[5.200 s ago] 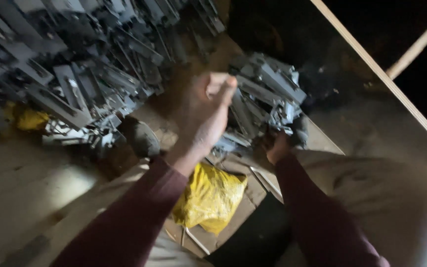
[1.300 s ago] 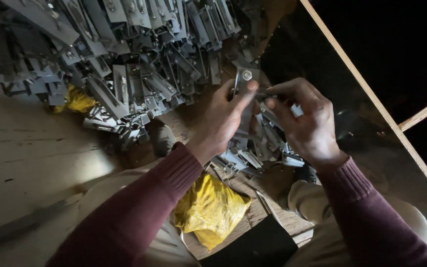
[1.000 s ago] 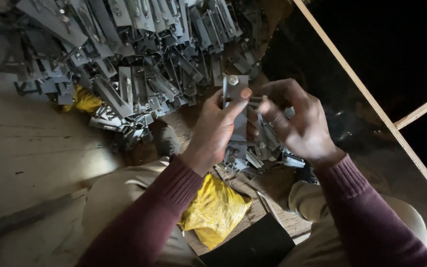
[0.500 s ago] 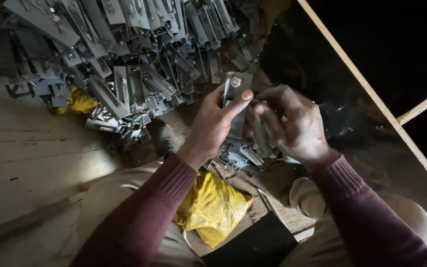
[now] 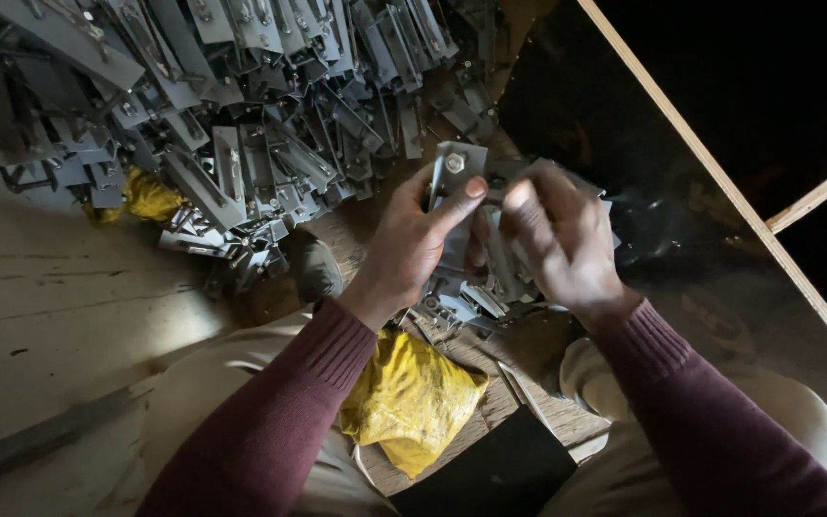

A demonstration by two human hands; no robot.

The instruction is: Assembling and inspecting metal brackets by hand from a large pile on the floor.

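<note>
My left hand (image 5: 413,244) holds a grey metal bracket (image 5: 457,170) upright, thumb pressed near its top, where a hex bolt head shows. My right hand (image 5: 559,239) is closed against the bracket's right side, fingers curled around its edge or a small part that I cannot make out. Both hands meet above a small heap of loose grey metal pieces (image 5: 476,297) on the wooden board between my knees. Dark red sleeves cover both forearms.
A large pile of grey metal brackets (image 5: 241,105) fills the upper left. A yellow plastic bag (image 5: 409,402) lies between my legs, and another yellow bag (image 5: 150,196) sits under the pile. A black flat object (image 5: 495,474) lies below. Pale wooden strips (image 5: 710,163) run at right.
My right hand came in from the lower heap to join the left. The bracket rose in my left hand, and both hands have closed together on it.
</note>
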